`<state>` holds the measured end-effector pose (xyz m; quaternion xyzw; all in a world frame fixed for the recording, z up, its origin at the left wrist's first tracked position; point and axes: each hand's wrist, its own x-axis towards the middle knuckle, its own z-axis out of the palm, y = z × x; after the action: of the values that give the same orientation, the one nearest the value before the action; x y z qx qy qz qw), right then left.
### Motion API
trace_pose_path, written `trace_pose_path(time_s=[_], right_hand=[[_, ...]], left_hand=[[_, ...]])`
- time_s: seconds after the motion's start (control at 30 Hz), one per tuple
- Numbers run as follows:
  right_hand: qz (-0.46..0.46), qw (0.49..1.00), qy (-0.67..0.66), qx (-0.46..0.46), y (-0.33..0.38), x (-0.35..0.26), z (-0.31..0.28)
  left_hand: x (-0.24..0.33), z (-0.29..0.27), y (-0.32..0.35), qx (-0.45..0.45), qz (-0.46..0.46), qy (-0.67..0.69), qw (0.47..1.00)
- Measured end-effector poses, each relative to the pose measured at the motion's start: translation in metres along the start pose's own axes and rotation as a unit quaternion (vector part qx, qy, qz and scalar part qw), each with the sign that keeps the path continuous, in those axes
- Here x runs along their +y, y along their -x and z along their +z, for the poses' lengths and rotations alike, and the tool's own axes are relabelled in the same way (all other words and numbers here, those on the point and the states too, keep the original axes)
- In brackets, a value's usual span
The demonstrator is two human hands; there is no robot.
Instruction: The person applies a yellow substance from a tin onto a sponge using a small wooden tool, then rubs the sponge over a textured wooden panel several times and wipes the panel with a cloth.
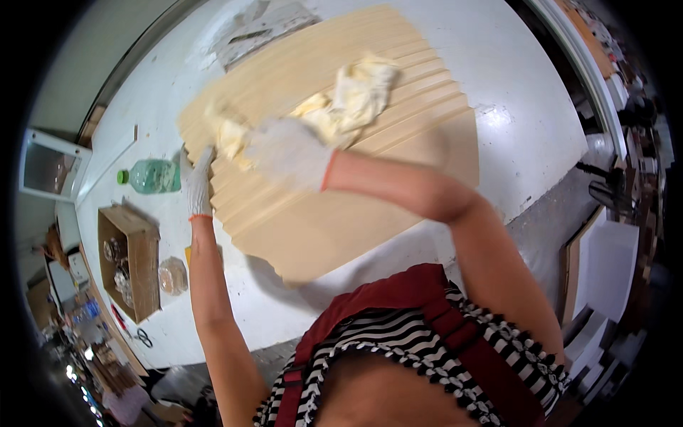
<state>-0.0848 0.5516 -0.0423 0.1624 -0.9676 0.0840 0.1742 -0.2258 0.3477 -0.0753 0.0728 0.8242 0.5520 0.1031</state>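
Observation:
Beige fanned-out sheets or panels [306,242] lie overlapping on the white table, their edges forming a row of ridges. A crumpled cream-and-white cloth [359,89] is spread across them. My right hand [288,153], in a white knit glove with an orange cuff, is closed on the cloth and smeared by motion; its fingertips are not clear. Cloth shows on both sides of that hand. At the left edge of the panels is my left hand [198,181], gloved the same way, its fingers apart and touching the edge.
Left of my left hand lies a green plastic bottle [155,176]. Nearer stand an open cardboard box [131,263] with small items and a clear wrapped bundle [172,276]. Scissors [144,337] lie by the table's edge. A dark fan [608,188] stands off to the right.

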Motion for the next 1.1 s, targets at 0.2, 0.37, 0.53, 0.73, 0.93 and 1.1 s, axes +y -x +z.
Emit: trace_pose_path(time_s=[0.2,0.37,0.53,0.73,0.93,1.1], right_hand=[[0.189,0.980,0.059,-0.024,0.045,0.085,-0.034],[0.397,0.864,0.226,-0.211,0.171,0.263,-0.107],[0.410,0.881,0.132,0.198,0.172,0.239,-0.152],[0.003,0.987,-0.160,-0.002,0.056,0.002,-0.041],[0.193,0.967,0.164,0.021,0.077,0.078,-0.029],[0.552,0.820,0.072,-0.131,0.213,0.248,-0.114]], left_hand=[[0.001,-0.003,0.007,0.031,0.047,-0.002,0.998],[0.006,-0.001,0.007,0.025,0.043,0.007,0.999],[0.005,0.002,0.009,0.034,0.025,-0.027,0.999],[-0.022,0.002,-0.016,0.002,0.034,0.037,0.999],[-0.006,-0.003,-0.006,0.007,0.035,0.018,0.999],[0.014,-0.004,0.007,-0.029,0.005,-0.037,0.999]])
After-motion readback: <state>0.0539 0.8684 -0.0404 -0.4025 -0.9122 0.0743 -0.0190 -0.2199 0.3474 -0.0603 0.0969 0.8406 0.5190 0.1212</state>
